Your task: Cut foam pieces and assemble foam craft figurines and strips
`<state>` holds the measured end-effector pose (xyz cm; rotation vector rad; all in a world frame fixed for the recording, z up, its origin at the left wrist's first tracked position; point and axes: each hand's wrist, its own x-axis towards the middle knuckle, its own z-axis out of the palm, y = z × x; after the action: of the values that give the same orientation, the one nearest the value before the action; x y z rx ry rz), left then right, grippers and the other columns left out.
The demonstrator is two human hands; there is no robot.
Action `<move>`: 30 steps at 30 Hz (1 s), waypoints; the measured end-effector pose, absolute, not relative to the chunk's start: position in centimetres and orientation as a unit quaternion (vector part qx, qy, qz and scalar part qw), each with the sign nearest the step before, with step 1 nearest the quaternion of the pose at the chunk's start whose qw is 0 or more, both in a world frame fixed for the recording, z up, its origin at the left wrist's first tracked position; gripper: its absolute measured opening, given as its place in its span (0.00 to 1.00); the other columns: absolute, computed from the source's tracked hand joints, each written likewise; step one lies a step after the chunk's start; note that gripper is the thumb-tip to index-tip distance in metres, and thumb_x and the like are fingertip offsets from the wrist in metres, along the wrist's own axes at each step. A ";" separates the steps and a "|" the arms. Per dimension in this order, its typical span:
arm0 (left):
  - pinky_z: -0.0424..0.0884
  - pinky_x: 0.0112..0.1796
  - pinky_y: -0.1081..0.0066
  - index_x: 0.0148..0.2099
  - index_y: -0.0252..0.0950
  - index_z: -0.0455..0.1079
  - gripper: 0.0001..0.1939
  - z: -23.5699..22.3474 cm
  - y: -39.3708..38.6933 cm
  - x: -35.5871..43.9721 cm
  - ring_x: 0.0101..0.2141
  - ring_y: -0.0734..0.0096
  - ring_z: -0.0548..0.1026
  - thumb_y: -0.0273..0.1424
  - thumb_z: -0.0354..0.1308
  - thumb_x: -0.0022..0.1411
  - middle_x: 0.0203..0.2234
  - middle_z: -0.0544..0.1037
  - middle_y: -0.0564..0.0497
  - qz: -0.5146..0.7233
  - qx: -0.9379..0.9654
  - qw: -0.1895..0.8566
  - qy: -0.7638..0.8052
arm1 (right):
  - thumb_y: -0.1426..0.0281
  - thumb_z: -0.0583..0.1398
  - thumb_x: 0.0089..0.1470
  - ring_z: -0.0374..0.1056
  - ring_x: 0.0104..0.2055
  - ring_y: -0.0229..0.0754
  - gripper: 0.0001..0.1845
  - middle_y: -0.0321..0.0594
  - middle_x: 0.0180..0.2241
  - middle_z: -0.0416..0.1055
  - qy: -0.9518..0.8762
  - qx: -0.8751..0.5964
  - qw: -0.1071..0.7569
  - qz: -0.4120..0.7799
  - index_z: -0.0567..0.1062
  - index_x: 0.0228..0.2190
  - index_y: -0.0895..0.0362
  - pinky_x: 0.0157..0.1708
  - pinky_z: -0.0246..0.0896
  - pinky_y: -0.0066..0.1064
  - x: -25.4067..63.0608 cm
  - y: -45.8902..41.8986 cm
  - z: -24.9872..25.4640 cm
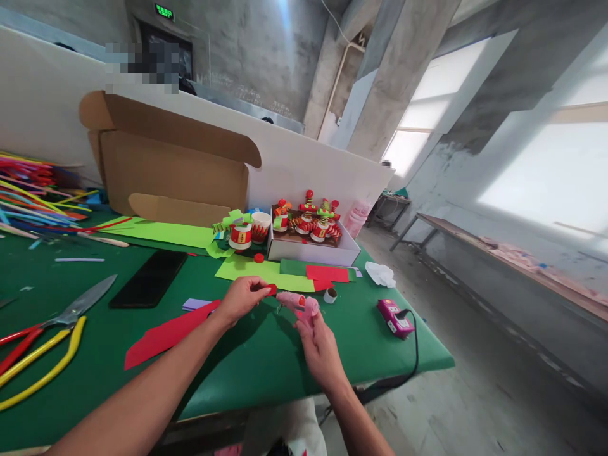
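A: Left hand (244, 299), item held?
B: One small, round red piece (271, 289), pinched between thumb and fingers; grip closed. Location: just above the green-covered counter (228, 386), near the nozzle of the tool opposite.
A: Right hand (320, 351)?
B: One pink pistol-shaped glue gun (294, 299), grip wrapped around its handle, nozzle pointing left towards the red piece.
A: Nearby stock?
B: One short white cylinder (330, 295), just right of the gun. One long light-green paper strip (261, 273), beyond the hands, partly under a flat red paper piece (327, 273). One long red paper sheet (166, 335), beside the left forearm.
A: Rear of the counter?
B: One shallow white box (313, 254), holding several red-and-gold figures (319, 230) with coiled paper parts. One brown cardboard box (175, 164), lid raised, to its left.
A: Sides?
B: Left: one flat black phone (149, 278); one pair of yellow-handled metal scissors (78, 312). Right: one magenta block-shaped unit (396, 318) with a black cable; one crumpled white tissue (380, 274).
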<state>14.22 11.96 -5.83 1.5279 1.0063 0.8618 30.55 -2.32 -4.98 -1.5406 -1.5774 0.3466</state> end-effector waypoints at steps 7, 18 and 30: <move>0.60 0.24 0.72 0.27 0.36 0.74 0.19 -5.7 11.8 14.3 0.20 0.72 0.65 0.48 0.62 0.43 0.16 0.71 0.56 0.366 0.639 0.528 0.422 | 0.67 0.52 0.62 0.75 0.38 0.44 0.15 0.44 0.40 0.78 -0.634 -0.619 0.438 0.151 0.69 0.49 0.56 0.38 0.68 0.31 30.5 -2.3 -5.1; 0.59 0.24 0.72 0.27 0.36 0.74 0.19 -5.6 11.8 14.2 0.21 0.71 0.65 0.48 0.61 0.43 0.16 0.71 0.56 0.361 0.639 0.527 0.427 | 0.66 0.52 0.62 0.75 0.37 0.44 0.15 0.44 0.39 0.78 -0.630 -0.627 0.431 0.155 0.69 0.48 0.56 0.37 0.67 0.30 30.7 -2.3 -4.9; 0.56 0.23 0.73 0.26 0.35 0.74 0.20 -5.3 11.6 14.3 0.20 0.73 0.63 0.48 0.60 0.41 0.15 0.70 0.56 0.361 0.627 0.535 0.436 | 0.65 0.52 0.62 0.75 0.36 0.44 0.14 0.44 0.38 0.78 -0.617 -0.640 0.433 0.147 0.70 0.46 0.56 0.35 0.66 0.29 30.6 -2.3 -5.1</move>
<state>14.33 11.58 -5.28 1.4947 1.0382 0.8594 30.61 -2.31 -5.11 -1.5954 -1.5365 0.3653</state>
